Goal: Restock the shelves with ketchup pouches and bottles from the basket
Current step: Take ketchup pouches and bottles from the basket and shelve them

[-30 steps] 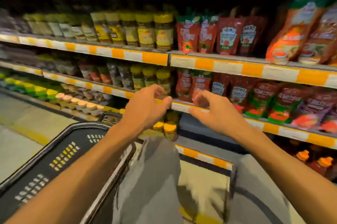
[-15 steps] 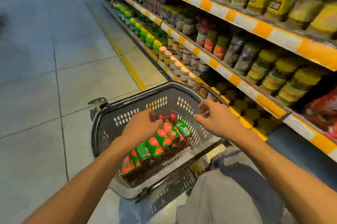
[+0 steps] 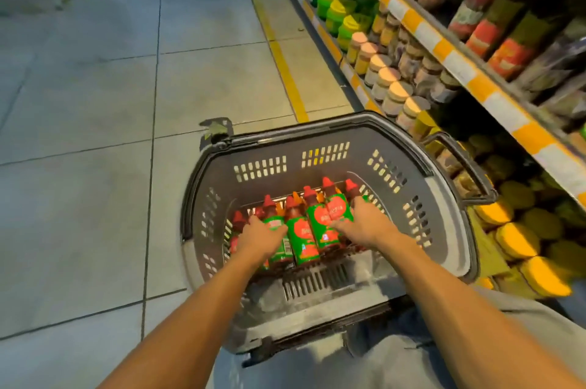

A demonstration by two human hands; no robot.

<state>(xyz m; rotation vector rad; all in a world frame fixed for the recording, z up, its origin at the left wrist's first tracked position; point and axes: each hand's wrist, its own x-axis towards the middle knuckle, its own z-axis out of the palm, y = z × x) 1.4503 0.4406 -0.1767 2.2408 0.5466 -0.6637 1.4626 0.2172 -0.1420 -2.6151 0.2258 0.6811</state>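
Observation:
A dark grey plastic basket (image 3: 320, 171) stands on the floor in front of my knees. Several ketchup bottles (image 3: 302, 238) with red caps and green labels lie side by side in its bottom, caps pointing away from me. My left hand (image 3: 258, 238) is down in the basket, fingers and thumb curled round a bottle (image 3: 275, 223) at the left of the row. My right hand (image 3: 364, 223) grips a bottle (image 3: 350, 189) at the right end of the row. No ketchup pouches show in this view.
Shelves (image 3: 459, 67) with orange-and-white edge strips run along the right, packed with jars with yellow lids (image 3: 517, 239) and tan lids (image 3: 388, 76), and green-capped bottles (image 3: 334, 8). The basket handle (image 3: 469, 166) hangs toward the shelf. Tiled floor (image 3: 95, 135) with a yellow line lies left.
My view swung from the ketchup shelf down to the basket. Both hands left the shelf edge, dropped into the basket and closed on bottles.

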